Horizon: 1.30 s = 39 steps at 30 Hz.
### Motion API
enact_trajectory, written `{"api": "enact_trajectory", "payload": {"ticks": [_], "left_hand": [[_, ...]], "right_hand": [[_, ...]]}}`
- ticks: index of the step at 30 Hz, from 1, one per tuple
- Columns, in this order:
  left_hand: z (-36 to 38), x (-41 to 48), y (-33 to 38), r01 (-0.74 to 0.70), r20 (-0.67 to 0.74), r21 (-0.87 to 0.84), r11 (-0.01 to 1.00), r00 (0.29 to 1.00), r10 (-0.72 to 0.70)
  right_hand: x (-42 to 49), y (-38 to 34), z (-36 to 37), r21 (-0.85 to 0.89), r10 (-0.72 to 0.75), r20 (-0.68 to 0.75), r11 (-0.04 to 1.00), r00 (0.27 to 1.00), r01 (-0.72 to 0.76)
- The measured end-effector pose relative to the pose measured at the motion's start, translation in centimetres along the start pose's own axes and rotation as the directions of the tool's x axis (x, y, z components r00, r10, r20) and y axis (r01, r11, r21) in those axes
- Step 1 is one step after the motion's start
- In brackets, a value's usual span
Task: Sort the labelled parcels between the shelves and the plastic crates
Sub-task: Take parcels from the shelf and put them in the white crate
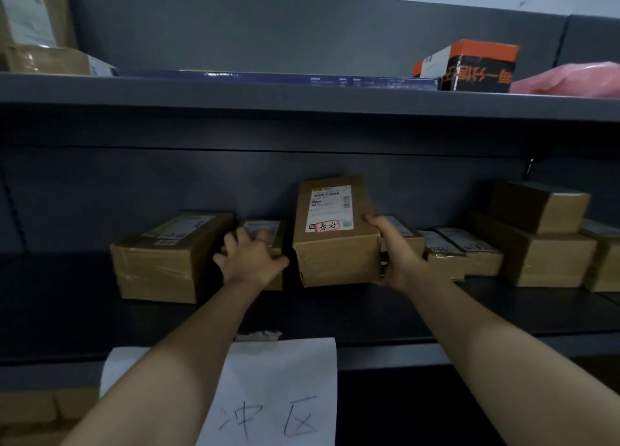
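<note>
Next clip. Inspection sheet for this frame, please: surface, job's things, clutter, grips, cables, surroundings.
Surface: dark middle shelf carrying a row of parcels.
Job's things: labelled parcel tilted toward the camera, red-ringed writing on its label; small parcel to its left; big box further left; stacked boxes at right.
Clutter: nothing seen.
Grips: left hand rests spread on the small parcel; right hand grips the labelled parcel's right side.
Cables: nothing seen.
Surroundings: top shelf with an orange box and a pink bag; handwritten paper sign hanging from the shelf edge below.
</note>
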<state>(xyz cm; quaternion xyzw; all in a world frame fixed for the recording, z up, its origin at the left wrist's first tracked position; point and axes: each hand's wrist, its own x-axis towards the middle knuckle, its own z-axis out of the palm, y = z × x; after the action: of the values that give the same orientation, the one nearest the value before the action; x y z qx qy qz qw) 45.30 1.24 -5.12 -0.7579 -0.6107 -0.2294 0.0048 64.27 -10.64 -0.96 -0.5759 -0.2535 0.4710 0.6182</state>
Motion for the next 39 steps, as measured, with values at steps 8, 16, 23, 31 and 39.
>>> {"api": "enact_trajectory", "payload": {"ticks": [8,16,23,31,39], "left_hand": [[-3.7,-7.9,0.6,0.016,-0.088,-0.01,1.0,0.996,-0.017],[-5.6,-17.1,2.0,0.108,-0.186,-0.039,0.993,0.976,-0.114],[-5.6,-19.6,0.6,0.067,-0.08,-0.281,0.957,0.992,-0.093],[-5.9,-19.1,-0.8,0.37,0.212,-0.891,0.263,0.852,-0.478],[-5.8,-19.7,-1.9,0.567,0.601,-0.799,-0.2,0.749,-0.28]], "right_hand": [[-4.3,1.0,-2.0,0.051,0.021,0.114,0.998,0.993,-0.027],[-9.7,3.0,-5.2,0.037,0.123,0.22,0.99,0.968,-0.134],[-12.5,4.4,-5.9,0.002,0.207,0.156,0.978,0.966,-0.209],[-13.6,4.9,-5.5,0.029,0.157,0.109,0.987,0.982,-0.161],[-14.5,6.5,-4.9,0.053,0.073,0.056,0.996,0.996,-0.076]]}}
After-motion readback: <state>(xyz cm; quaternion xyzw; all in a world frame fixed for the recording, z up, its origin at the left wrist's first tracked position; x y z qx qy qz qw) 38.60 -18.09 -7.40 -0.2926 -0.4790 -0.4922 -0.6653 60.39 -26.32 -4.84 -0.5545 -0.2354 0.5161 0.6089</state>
